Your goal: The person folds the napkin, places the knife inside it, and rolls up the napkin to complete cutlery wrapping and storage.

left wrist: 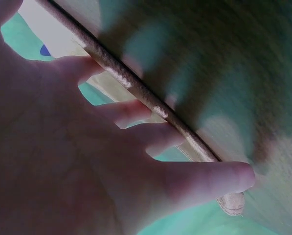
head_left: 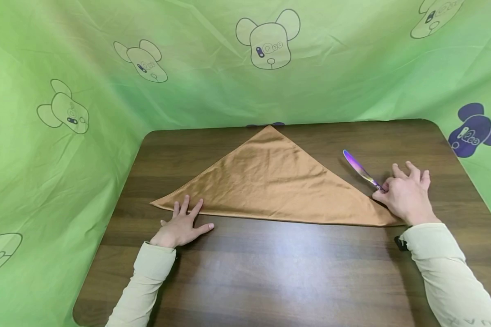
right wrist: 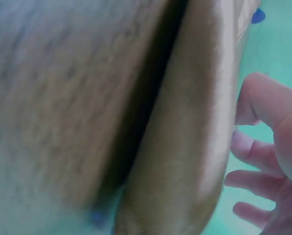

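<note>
A tan satin cloth (head_left: 266,181), folded into a triangle, lies with its long edge toward me and its peak at the far table edge. My left hand (head_left: 182,227) rests flat with spread fingers on the cloth's near left edge. That hemmed edge (left wrist: 155,105) runs across the fingers in the left wrist view. At the cloth's right corner, my right hand (head_left: 407,195) pinches a table knife (head_left: 359,169) between thumb and index finger, the other fingers spread out. The knife's shiny purple blade points away to the left; its handle is mostly hidden by the hand.
Everything lies on a dark wood-grain table (head_left: 286,272) with rounded corners. A green curtain (head_left: 204,91) printed with mouse-head figures hangs behind and along both sides. A dark band (head_left: 401,244) shows at the right sleeve's cuff.
</note>
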The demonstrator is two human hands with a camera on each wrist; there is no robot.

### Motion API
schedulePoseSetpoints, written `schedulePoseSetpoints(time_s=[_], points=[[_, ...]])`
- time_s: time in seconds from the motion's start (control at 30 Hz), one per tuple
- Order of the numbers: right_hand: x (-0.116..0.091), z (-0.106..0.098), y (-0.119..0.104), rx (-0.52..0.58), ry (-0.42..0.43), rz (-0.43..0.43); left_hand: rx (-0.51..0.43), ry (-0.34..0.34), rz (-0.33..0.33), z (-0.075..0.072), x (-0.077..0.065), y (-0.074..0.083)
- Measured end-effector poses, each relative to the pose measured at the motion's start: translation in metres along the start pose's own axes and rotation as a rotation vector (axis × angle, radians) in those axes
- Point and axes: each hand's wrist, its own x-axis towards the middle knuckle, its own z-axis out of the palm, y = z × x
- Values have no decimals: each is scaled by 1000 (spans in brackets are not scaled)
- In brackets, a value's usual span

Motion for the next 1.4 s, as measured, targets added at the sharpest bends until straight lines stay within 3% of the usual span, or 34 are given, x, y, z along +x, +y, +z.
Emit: schedulePoseSetpoints(time_s=[0.17, 0.47, 0.77, 1.1, 1.4], points=[[0, -1, -15, -13, 74, -113, 0, 0, -4, 0, -1, 0], [1, 1, -50, 4, 120, -266, -5, -1, -1, -1, 1, 0], [-3, 17, -77, 30, 100, -345, 1, -2, 5, -3, 3, 2], [-7, 33, -82, 149, 30, -305, 3, -1, 2, -3, 2, 2], [-5, 31, -80, 137, -42, -308, -6, -10, -5, -2, 1, 1]])
